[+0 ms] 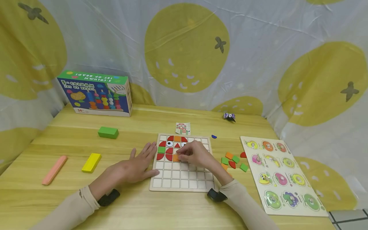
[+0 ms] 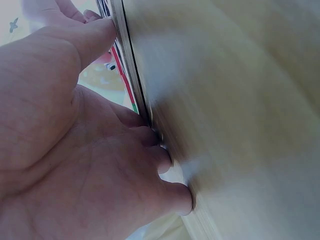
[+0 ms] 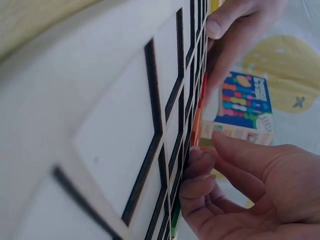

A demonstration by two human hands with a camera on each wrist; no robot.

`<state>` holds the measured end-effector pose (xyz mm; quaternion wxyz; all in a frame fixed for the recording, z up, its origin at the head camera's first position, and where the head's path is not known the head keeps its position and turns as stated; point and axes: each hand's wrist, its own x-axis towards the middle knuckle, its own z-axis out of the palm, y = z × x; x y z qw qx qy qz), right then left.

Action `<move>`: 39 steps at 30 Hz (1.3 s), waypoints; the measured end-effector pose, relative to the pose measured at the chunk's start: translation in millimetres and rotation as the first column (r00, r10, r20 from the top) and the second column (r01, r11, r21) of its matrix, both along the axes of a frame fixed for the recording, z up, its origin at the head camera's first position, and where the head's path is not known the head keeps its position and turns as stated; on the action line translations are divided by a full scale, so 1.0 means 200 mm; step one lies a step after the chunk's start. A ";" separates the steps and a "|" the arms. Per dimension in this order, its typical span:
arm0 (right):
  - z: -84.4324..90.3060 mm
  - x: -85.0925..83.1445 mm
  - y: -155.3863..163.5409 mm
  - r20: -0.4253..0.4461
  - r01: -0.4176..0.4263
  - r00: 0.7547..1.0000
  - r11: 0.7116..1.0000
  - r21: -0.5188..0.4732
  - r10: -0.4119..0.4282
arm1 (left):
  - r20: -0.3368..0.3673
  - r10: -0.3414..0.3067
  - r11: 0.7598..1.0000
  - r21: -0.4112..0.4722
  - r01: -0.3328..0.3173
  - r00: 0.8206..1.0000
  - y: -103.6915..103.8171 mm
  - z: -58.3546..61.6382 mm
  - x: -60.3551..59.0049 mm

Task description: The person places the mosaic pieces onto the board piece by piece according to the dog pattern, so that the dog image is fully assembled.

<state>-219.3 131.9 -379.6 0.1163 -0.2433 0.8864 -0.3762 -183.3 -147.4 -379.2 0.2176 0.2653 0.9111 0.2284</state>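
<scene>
Starting big: the tabletop (image 1: 129, 210) looks pretty smooth, so anything loose on it could skate if it's bumped. The fruit puzzle (image 1: 291, 210) lies right along the tabletop's right edge (can't tell if it overhangs), so a careless elbow might send it to the floor.

The board (image 1: 174, 183) lies flat in the middle, filled only in part. Main risk imo: it twists if one side gets shoved harder than the other, and then the pieces lying in it could jump out of their cells.

Left grip (image 1: 141, 164) is spread wide, fingers mostly straight against the board's left edge, nothing held. Probably steadies things, but push too hard and the lot could slide. Right grip (image 1: 198, 155) is narrow, fingers curled over the board at an orange tile (image 1: 175, 158); can't tell whether they actually pinch it. If that tile goes in crooked, I'd guess it catches on a cell divider. Knuckles could nudge the eye tile (image 1: 183, 144) too.

The card (image 1: 183, 127) lies just beyond the board's far edge, so a forward bump could shift it.

Loose tiles (image 1: 225, 160) lie right beside the right forearm, which partly hides one, so one sloppy arm move could scatter them. Tiniest: the blue piece (image 1: 214, 136) off by the far right corner, easy to flick away or overlook.
</scene>
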 end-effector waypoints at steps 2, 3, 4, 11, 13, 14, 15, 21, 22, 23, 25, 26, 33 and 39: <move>0.00 0.00 0.01 0.001 -0.001 1.000 1.000 -0.003 0.001 | -0.006 -0.008 1.000 0.015 0.008 1.000 -0.01 -0.03 -0.02; 0.00 0.00 0.01 -0.002 -0.007 1.000 1.000 -0.006 0.007 | -0.004 -0.011 1.000 0.025 0.011 1.000 -0.01 -0.04 -0.02; 0.00 0.00 0.02 -0.004 -0.014 1.000 1.000 -0.006 0.014 | -0.009 -0.014 0.999 0.035 0.015 1.000 -0.02 -0.06 -0.03; 0.04 -0.02 0.14 -0.004 -0.100 0.995 0.994 -0.039 0.099 | -0.014 -0.029 0.997 0.068 0.030 0.999 -0.03 -0.10 -0.05; 0.07 -0.03 0.21 -0.008 -0.126 0.992 0.990 -0.057 0.125 | -0.010 -0.029 0.998 0.061 0.029 1.000 -0.02 -0.10 -0.04; 0.09 -0.03 0.24 -0.009 -0.129 0.992 0.990 -0.058 0.129 | -0.004 -0.029 0.998 0.063 0.029 1.000 -0.01 -0.08 -0.04; 0.10 -0.03 0.28 -0.018 -0.132 0.991 0.990 -0.059 0.131 | 0.003 -0.026 0.998 0.064 0.026 1.000 -0.01 -0.07 -0.03; 0.14 -0.06 0.52 -0.051 -0.083 0.995 0.995 -0.049 0.080 | -0.019 -0.029 0.996 0.078 0.030 0.999 -0.02 -0.10 -0.04; 0.14 -0.07 0.55 -0.049 -0.071 0.996 0.996 -0.049 0.068 | -0.029 -0.030 0.996 0.078 0.032 0.999 -0.02 -0.11 -0.04; 0.13 -0.07 0.59 -0.049 -0.065 0.997 0.997 -0.051 0.062 | -0.036 -0.029 0.996 0.082 0.032 0.999 -0.03 -0.12 -0.04; 0.12 -0.08 0.66 -0.045 -0.050 0.998 0.998 -0.047 0.048 | -0.032 -0.028 0.996 0.085 0.030 0.999 -0.03 -0.11 -0.05; 0.11 -0.09 0.70 -0.043 -0.040 0.998 0.999 -0.036 0.038 | -0.026 -0.028 0.996 0.088 0.030 0.999 -0.03 -0.11 -0.05; 0.09 -0.10 0.88 0.038 -0.041 0.998 0.998 0.037 0.040 | -0.024 -0.029 0.996 0.089 0.031 0.999 -0.05 -0.09 -0.04; 0.08 -0.09 1.04 0.064 -0.002 0.998 0.998 0.068 -0.002 | -0.011 -0.024 0.998 0.063 0.025 1.000 -0.03 -0.04 -0.02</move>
